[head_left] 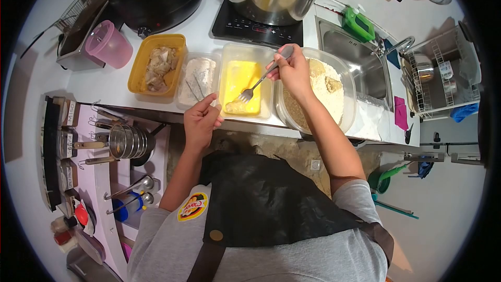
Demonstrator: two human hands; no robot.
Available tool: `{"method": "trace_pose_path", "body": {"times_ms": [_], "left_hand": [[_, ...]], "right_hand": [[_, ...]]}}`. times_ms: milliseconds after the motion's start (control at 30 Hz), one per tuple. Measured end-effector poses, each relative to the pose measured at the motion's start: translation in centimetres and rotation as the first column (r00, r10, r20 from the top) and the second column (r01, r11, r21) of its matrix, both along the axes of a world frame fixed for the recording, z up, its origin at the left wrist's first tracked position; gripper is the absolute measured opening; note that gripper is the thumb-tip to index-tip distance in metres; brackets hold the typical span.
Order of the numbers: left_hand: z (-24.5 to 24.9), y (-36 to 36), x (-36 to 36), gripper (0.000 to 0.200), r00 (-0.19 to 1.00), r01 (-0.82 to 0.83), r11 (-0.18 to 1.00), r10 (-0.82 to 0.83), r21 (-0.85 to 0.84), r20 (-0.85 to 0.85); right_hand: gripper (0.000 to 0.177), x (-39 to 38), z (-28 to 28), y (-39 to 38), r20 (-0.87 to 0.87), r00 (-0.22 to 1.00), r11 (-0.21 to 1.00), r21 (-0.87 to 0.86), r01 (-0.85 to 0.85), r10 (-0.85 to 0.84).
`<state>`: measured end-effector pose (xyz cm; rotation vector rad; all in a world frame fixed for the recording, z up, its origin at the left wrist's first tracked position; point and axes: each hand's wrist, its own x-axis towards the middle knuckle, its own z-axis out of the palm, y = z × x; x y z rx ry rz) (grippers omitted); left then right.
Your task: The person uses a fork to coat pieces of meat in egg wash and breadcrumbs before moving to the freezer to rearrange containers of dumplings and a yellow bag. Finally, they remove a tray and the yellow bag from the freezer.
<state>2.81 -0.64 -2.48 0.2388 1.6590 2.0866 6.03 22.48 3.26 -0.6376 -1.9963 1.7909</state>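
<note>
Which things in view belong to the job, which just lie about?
Likely in the job:
grey metal fork in right hand
clear rectangular tub, yellow liquid
yellow rectangular tub, pale pieces
small clear tub, whitish powder
clear oval tub, cream powder

Seemingly just around:
pink plastic container
green plastic bottle
round metal strainers

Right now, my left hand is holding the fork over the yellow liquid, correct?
Not quite, the hand is wrong: the head view shows your right hand holding the fork over the yellow liquid.
</note>
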Motion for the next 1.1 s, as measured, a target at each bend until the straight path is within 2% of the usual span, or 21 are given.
{"method": "trace_pose_path", "body": {"times_ms": [67,300,400,500,633,900,1000,1100], "left_hand": [[0.2,0.1,0.0,0.032,1.0,0.0,1.0,0.0,0.008,0.02],[-0.4,0.2,-0.2,0.032,0.999,-0.028,1.0,0.028,0.002,0.017],[-0.1,0.3,-0.3,0.032,0.996,-0.069,0.997,0.067,0.018,0.067],[-0.2,0.0,-0.4,0.031,0.996,-0.059,0.998,0.057,0.033,0.071],[-0.4,-0.3,-0.4,0.031,0.995,-0.052,0.998,0.049,0.036,0.082],[-0.4,-0.5,-0.3,0.032,0.994,-0.054,0.997,0.049,0.058,0.099],[-0.7,-0.6,-0.4,0.032,0.995,-0.039,0.997,0.033,0.06,0.093],[-1.1,-0.6,-0.3,0.032,0.992,-0.048,0.998,0.043,0.04,0.118]], "right_hand": [[0.01,-0.1,-0.2,-0.2,0.016,1.0,0.995,-0.099,-0.007,0.008],[0.011,-0.1,0.0,-0.8,-0.045,0.999,0.982,-0.188,0.014,-0.023],[0.014,0.0,-0.1,0.4,-0.049,0.997,0.985,-0.167,0.044,-0.053],[0.015,0.0,0.6,1.3,-0.032,0.987,0.96,-0.239,0.146,-0.158],[0.018,0.2,1.8,1.5,-0.007,0.986,0.969,-0.19,0.16,-0.165],[0.016,0.6,-0.2,1.1,0.085,0.986,0.971,-0.178,0.158,-0.145],[0.016,0.6,0.3,1.3,0.053,0.984,0.959,-0.22,0.176,-0.169],[0.018,0.5,3.0,2.1,-0.108,0.974,0.963,-0.203,0.175,-0.2]]}}
